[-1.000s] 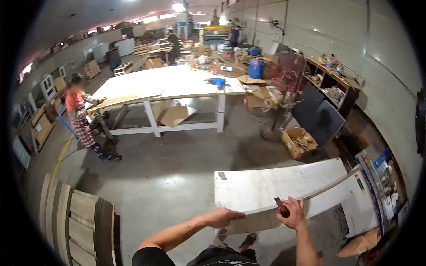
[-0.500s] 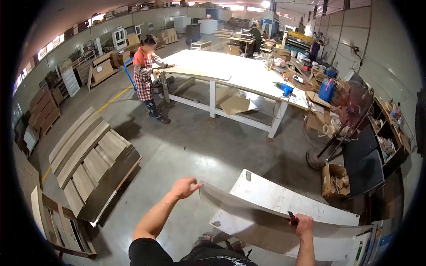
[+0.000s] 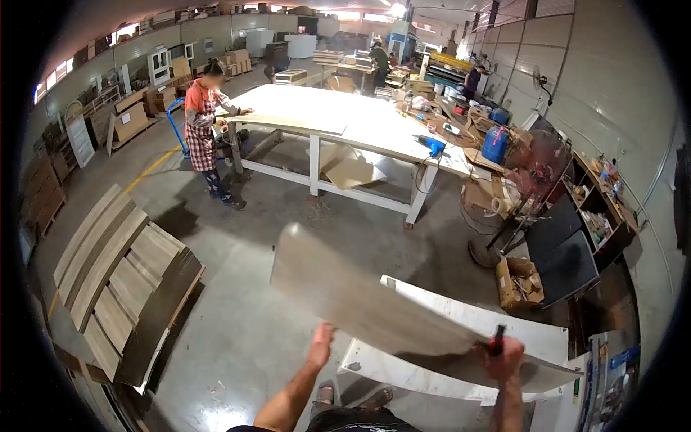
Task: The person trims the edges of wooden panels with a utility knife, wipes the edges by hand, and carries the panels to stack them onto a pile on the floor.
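A long grey-brown wood-grain panel (image 3: pixel 367 302) is held aloft in front of me, tilted, its far left end raised and blurred by motion. My left hand (image 3: pixel 321 347) is closed at the panel's near lower edge, fingers partly hidden there. On the panel's right part, my right hand (image 3: pixel 505 360) is closed at the edge, with a black and red utility knife (image 3: pixel 497 340) upright in its grip. Underneath lie white boards (image 3: pixel 475 309) with grey smudges at their corners.
Stacked wood-grain panels (image 3: pixel 126 281) stand at left. A white-topped worktable (image 3: pixel 288 104) lies ahead, with a blue heat gun (image 3: pixel 432 145) on it and a person in a checked apron (image 3: pixel 201 137) beside it. A fan (image 3: pixel 536 162) and a carton of scraps (image 3: pixel 520 282) are at right.
The panel's left end has swung up and forward, showing its broad face. My left hand has moved from its far corner to the near lower edge. The view has shifted slightly right.
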Available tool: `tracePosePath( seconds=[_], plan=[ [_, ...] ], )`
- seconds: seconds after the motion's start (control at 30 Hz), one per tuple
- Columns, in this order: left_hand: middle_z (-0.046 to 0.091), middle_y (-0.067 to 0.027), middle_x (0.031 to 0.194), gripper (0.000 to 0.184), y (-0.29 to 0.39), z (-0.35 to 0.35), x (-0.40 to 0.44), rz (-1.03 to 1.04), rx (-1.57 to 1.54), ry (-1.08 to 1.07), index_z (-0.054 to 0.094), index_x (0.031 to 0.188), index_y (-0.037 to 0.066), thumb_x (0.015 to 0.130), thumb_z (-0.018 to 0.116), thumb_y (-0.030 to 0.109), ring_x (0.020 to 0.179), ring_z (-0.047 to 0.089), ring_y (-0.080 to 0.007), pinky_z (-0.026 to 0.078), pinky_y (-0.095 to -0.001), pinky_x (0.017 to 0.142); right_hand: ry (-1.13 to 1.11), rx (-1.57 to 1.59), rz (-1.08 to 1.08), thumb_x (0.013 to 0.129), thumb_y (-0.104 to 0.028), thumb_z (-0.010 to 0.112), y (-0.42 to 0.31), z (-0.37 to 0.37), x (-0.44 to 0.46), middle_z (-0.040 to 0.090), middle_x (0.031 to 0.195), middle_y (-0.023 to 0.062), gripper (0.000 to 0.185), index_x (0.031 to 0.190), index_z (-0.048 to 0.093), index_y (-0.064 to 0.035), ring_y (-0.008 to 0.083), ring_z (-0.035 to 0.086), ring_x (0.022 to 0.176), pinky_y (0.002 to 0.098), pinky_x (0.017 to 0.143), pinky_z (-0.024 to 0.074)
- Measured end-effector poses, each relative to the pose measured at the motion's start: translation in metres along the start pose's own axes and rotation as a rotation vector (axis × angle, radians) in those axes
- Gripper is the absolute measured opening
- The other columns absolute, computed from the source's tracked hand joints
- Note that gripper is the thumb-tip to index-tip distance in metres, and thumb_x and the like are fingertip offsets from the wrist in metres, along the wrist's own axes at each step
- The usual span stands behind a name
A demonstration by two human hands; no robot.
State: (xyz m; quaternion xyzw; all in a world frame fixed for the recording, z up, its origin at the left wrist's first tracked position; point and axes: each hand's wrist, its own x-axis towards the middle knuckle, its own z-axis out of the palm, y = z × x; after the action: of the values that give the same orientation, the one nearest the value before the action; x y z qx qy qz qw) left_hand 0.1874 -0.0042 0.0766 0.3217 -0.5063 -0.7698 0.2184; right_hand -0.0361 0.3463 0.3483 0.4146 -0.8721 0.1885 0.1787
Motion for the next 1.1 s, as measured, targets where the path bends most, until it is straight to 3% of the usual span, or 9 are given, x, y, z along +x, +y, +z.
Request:
tracePosePath(
  seconds=[0.1, 0.27, 0.37, 0.43, 0.57, 0.73, 0.83, 1.0, 1.1],
  plan=[
    [0.058, -0.0099, 0.139, 0.047, 0.041, 0.061, -0.03, 0.116, 0.245, -0.474, 0.054, 0.142, 0.005, 0.106, 0.052, 0.035, 0.129, 0.051, -0.0205, 0.039, -0.0374, 0.111, 0.248, 0.12, 0.294, 0.065, -0.041, 0.088, -0.019, -0.03, -0.003, 0.055, 0.056, 0.0046, 0.045, 0.07, 0.059, -0.0071, 0.0258, 0.056, 0.051, 0.0378, 0.053, 0.0458],
    [0.04, -0.0184, 0.158, 0.077, 0.027, 0.142, -0.08, 0.142, 0.387, -1.049, 0.032, 0.158, 0.009, 0.1, 0.053, 0.056, 0.145, 0.039, -0.0316, 0.03, -0.0389, 0.12, 0.475, 0.518, 0.636, 0.088, -0.004, 0.07, -0.071, -0.1, 0.008, 0.062, 0.099, 0.007, 0.032, 0.116, 0.054, -0.0014, 0.0164, 0.06, 0.085, 0.0346, 0.074, 0.0494],
    [0.049, -0.0175, 0.151, 0.07, -0.005, 0.165, -0.108, 0.244, 0.381, -1.158, 0.042, 0.152, 0.009, 0.098, 0.059, 0.051, 0.135, 0.05, -0.0314, 0.039, -0.0388, 0.114, 0.637, 0.518, 0.554, 0.097, -0.024, 0.068, -0.042, -0.124, -0.015, 0.058, 0.12, 0.011, 0.045, 0.129, 0.05, 0.0008, 0.0184, 0.055, 0.104, 0.0364, 0.093, 0.0461],
    [0.045, -0.025, 0.151, 0.079, -0.051, 0.179, -0.118, 0.16, 0.426, -1.283, 0.034, 0.154, 0.003, 0.1, 0.054, 0.057, 0.141, 0.043, -0.0355, 0.034, -0.0387, 0.117, 0.747, 0.736, 0.562, 0.098, -0.04, 0.065, -0.039, -0.135, -0.02, 0.056, 0.132, 0.0153, 0.066, 0.143, 0.043, 0.0027, 0.0241, 0.055, 0.115, 0.0377, 0.099, 0.045],
    [0.056, -0.0204, 0.14, 0.064, -0.139, 0.153, -0.114, 0.116, 0.31, -1.171, 0.044, 0.146, 0.002, 0.1, 0.056, 0.045, 0.128, 0.054, -0.0333, 0.042, -0.0425, 0.107, 0.968, 1.04, 0.565, 0.097, -0.049, 0.066, -0.032, -0.15, -0.037, 0.053, 0.142, 0.0122, 0.072, 0.145, 0.045, 0.0007, 0.0272, 0.055, 0.122, 0.0409, 0.103, 0.0441],
    [0.068, -0.0216, 0.113, 0.05, -0.092, 0.066, -0.113, -0.047, 0.691, -0.752, 0.06, 0.12, 0.003, 0.094, 0.063, 0.046, 0.103, 0.064, -0.0422, 0.051, -0.0462, 0.088, 1.214, 1.17, 0.749, 0.096, -0.054, 0.063, -0.036, -0.146, -0.066, 0.044, 0.154, 0.0116, 0.08, 0.153, 0.039, -0.0032, 0.0292, 0.048, 0.133, 0.0416, 0.111, 0.0396],
    [0.07, -0.0178, 0.104, 0.049, -0.092, 0.041, -0.118, 0.31, 0.903, -0.392, 0.066, 0.108, 0.005, 0.089, 0.068, 0.05, 0.096, 0.064, -0.0389, 0.051, -0.0441, 0.084, 1.291, 1.208, 0.785, 0.096, -0.056, 0.062, -0.002, -0.111, -0.116, 0.043, 0.155, 0.0101, 0.08, 0.153, 0.039, -0.0041, 0.0296, 0.047, 0.134, 0.0423, 0.111, 0.0394],
    [0.071, -0.0176, 0.085, 0.065, -0.021, 0.012, -0.1, 0.225, 0.989, -0.21, 0.072, 0.087, 0.004, 0.07, 0.081, 0.066, 0.083, 0.065, -0.0335, 0.05, -0.044, 0.08, 1.373, 1.146, 1.176, 0.097, -0.051, 0.058, 0.034, -0.033, -0.194, 0.042, 0.154, 0.0104, 0.075, 0.158, 0.031, -0.015, 0.0312, 0.045, 0.135, 0.0485, 0.109, 0.0394],
    [0.072, -0.0129, 0.076, 0.053, 0.016, 0.018, -0.071, 0.353, 1.287, -0.193, 0.073, 0.083, 0.01, 0.079, 0.073, 0.062, 0.069, 0.065, -0.0346, 0.049, -0.0463, 0.08, 1.466, 1.156, 1.555, 0.09, -0.056, 0.059, 0.027, 0.025, -0.219, 0.043, 0.151, 0.01, 0.075, 0.151, 0.038, -0.018, 0.0337, 0.045, 0.131, 0.0568, 0.109, 0.0372]
  ],
)
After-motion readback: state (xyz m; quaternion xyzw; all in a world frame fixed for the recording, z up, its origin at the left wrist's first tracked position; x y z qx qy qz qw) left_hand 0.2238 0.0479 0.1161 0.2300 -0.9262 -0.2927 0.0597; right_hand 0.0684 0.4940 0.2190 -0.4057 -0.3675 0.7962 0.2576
